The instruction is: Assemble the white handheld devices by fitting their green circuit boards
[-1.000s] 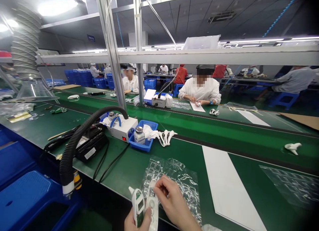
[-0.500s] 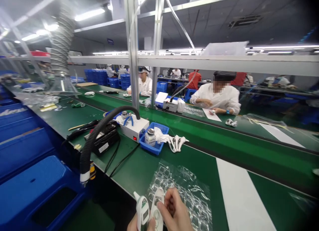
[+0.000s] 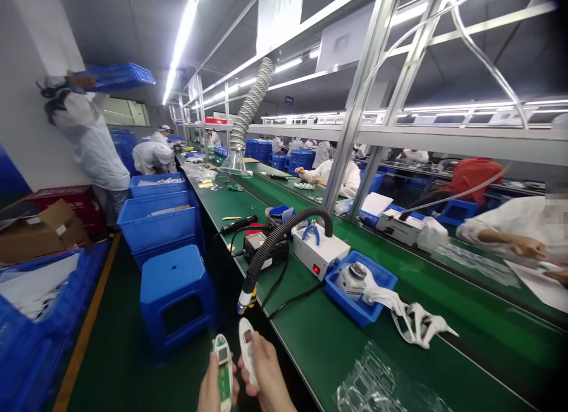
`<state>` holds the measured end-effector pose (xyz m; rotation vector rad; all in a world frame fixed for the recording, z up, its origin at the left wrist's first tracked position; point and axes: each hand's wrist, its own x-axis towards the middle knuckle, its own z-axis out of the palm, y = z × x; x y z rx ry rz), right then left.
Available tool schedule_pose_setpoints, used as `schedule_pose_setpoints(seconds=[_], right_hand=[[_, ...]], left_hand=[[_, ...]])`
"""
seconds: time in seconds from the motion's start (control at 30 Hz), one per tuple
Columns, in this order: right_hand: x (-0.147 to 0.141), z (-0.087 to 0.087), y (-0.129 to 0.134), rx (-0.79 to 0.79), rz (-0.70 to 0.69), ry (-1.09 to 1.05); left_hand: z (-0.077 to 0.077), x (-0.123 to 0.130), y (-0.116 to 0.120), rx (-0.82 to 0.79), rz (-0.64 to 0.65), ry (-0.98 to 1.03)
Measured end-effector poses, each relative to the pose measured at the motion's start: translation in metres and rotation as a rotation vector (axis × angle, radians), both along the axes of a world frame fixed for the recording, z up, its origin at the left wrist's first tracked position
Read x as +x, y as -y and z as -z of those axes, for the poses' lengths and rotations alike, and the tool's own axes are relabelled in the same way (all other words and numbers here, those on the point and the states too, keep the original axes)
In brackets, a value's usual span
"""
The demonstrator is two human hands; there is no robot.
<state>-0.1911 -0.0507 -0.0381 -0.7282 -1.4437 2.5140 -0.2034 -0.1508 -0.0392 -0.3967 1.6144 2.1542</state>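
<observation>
**Two white device parts held at the bench edge**

The left hand (image 3: 216,391) closes around a white device half with a green circuit board (image 3: 223,370). The right hand's (image 3: 266,370) fingers (image 3: 261,356) curl around a white casing (image 3: 247,348). Both hands sit just off the green conveyor bench (image 3: 302,323). A black hose nozzle (image 3: 244,302) overhangs its edge; bubble wrap (image 3: 377,382) and a blue tray (image 3: 350,308) lie on it; a blue stool (image 3: 173,270) stands beside it.

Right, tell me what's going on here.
A person holds a white casing with a green circuit board in the left hand and a white cover in the right hand, just off a green bench. A co-worker sits working across the bench, and another person lifts a blue crate.
</observation>
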Motion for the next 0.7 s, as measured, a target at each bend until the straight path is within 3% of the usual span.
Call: schedule_pose_setpoints(seconds=[0.1, 0.17, 0.47, 0.7], right_hand=[[-0.043, -0.002, 0.019, -0.01, -0.035, 0.051], [-0.054, 0.002, 0.026, -0.001, -0.03, 0.053], [-0.017, 0.016, -0.001, 0.045, 0.056, -0.021], [-0.054, 0.017, 0.029, 0.01, 0.071, 0.061]], left_hand=[[-0.001, -0.035, 0.009, 0.139, -0.074, 0.059], [-0.002, -0.046, 0.007, 0.145, -0.078, 0.058], [-0.001, -0.028, -0.031, 0.122, 0.04, 0.022], [0.004, -0.047, -0.002, 0.115, -0.1, 0.037]])
